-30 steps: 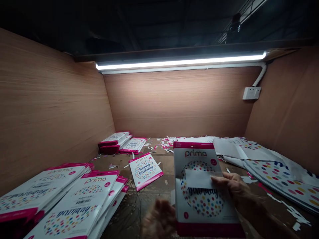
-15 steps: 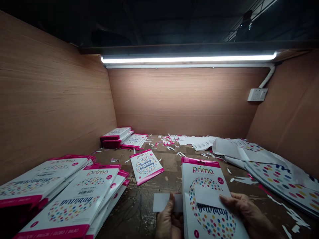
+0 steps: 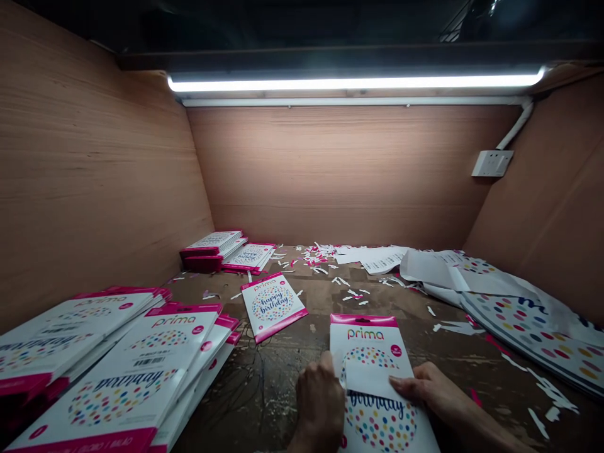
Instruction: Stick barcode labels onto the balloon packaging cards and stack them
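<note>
A white and pink balloon packet [image 3: 377,428] with "prima" and colored dots on it stands in front of me, its top tilted away. My right hand [image 3: 431,393] grips its right edge, thumb pressed on a blank white paper slip [image 3: 368,379] lying across the packet's front. At the left edge of the packet, my left hand [image 3: 321,402] is closed, knuckles up; its fingertips are hidden. Whether it also holds the slip's left end I cannot tell.
Stacks of similar packets lie at the left [image 3: 123,377] and back left [image 3: 212,242]. One single packet [image 3: 274,306] lies mid-table. Paper scraps [image 3: 321,255] litter the back. White sheets [image 3: 384,258] and a dotted round foil balloon [image 3: 538,333] lie at right.
The white slip's end that stuck out to the left of the packet no longer shows. My left hand has turned knuckles-up against that edge. The packet sits lower and further left in view.
</note>
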`<state>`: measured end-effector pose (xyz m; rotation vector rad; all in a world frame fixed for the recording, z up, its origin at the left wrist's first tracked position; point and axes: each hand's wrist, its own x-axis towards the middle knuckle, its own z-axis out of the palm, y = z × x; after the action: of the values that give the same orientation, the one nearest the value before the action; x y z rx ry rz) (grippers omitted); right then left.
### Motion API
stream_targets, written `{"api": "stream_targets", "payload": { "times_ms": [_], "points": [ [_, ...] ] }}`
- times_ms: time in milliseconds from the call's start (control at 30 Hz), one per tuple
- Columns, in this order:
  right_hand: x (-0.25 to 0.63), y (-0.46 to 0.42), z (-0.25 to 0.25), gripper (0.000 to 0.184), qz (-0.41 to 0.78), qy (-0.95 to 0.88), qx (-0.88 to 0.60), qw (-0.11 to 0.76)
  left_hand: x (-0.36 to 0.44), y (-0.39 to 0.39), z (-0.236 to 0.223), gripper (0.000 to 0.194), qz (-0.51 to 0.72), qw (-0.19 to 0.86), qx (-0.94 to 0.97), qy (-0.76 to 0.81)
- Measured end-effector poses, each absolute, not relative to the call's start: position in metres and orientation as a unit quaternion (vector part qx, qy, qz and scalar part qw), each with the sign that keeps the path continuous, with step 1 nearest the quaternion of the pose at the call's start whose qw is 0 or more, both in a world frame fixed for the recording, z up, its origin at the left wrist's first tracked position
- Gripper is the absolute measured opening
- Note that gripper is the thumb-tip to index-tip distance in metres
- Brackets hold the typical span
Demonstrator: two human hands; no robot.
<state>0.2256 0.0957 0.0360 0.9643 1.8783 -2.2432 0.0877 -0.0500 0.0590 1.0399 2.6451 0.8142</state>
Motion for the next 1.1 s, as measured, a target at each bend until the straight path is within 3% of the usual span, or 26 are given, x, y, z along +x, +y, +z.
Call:
{"api": "stream_targets", "payload": {
  "times_ms": [100,200,267,367,433,533,667,800,933,1000,1100],
  "points": [
    [0.224,0.094,0.042,0.036,-0.598,0.717,0.357,0.044,0.097,-0.046,0.059,0.039,0.193,0.095,0.387,0.897],
    [0.224,0.087,0.051,0.037,-0.325,0.865,0.381,0.039,0.101,-0.042,0.056,0.042,0.103,0.068,0.431,0.894],
    [0.225,0.081,0.051,0.029,-0.193,0.908,0.371,-0.005,0.100,-0.041,0.055,0.042,0.070,0.057,0.447,0.890],
    [0.227,0.078,0.041,0.029,-0.109,0.952,0.268,-0.104,0.098,-0.039,0.054,0.045,0.052,0.051,0.453,0.889],
    [0.228,0.079,0.033,0.032,-0.116,0.978,0.135,-0.109,0.098,-0.037,0.055,0.042,0.032,0.042,0.452,0.891],
    [0.226,0.083,0.035,0.037,-0.215,0.976,0.014,-0.025,0.100,-0.032,0.056,0.039,0.007,0.040,0.447,0.893],
    [0.220,0.082,0.056,0.039,-0.306,0.951,0.001,0.040,0.105,-0.022,0.057,0.039,-0.035,0.062,0.431,0.900],
    [0.219,0.081,0.063,0.037,-0.337,0.941,0.011,0.037,0.106,-0.018,0.060,0.040,-0.056,0.070,0.424,0.901],
    [0.221,0.081,0.059,0.033,-0.341,0.940,0.015,0.013,0.107,-0.034,0.059,0.029,-0.016,0.071,0.456,0.887],
    [0.222,0.081,0.058,0.030,-0.339,0.941,0.013,-0.007,0.106,-0.050,0.048,0.024,0.044,0.034,0.482,0.875],
    [0.223,0.081,0.059,0.027,-0.338,0.941,0.010,-0.023,0.099,-0.072,0.018,0.045,0.104,-0.070,0.534,0.836]
  ]
}}
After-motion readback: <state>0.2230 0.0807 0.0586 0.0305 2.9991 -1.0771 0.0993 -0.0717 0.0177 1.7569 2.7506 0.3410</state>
